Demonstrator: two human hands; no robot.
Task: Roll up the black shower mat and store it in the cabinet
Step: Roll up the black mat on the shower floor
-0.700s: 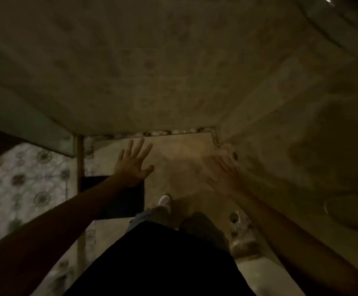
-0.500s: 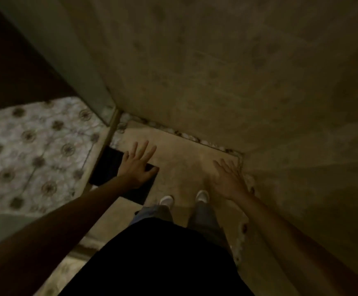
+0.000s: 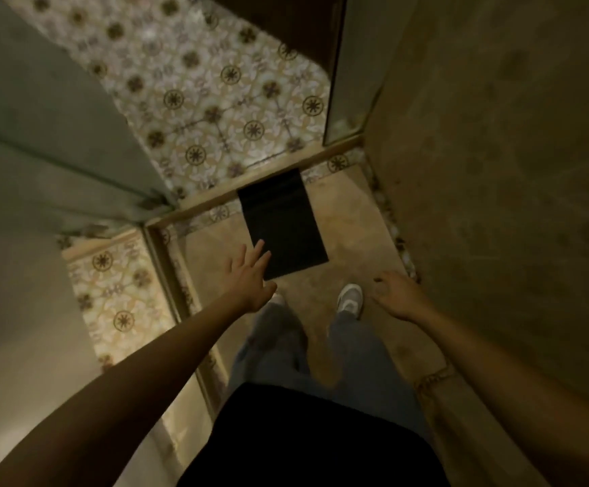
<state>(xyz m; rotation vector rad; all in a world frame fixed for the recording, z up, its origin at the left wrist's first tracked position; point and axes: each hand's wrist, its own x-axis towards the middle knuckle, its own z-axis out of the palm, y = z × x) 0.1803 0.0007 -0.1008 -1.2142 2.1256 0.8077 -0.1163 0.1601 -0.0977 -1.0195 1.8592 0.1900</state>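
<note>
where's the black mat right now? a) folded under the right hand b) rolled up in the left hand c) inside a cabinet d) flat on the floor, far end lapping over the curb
d: the mat lies flat, its far end over the curb; both hands are empty.

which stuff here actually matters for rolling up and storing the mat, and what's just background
For the job:
- black shower mat, flat, far edge over the curb
- left hand, open, reaching toward it
- right hand, empty

Background:
- patterned floor tiles
- glass panel
- white shoe
</note>
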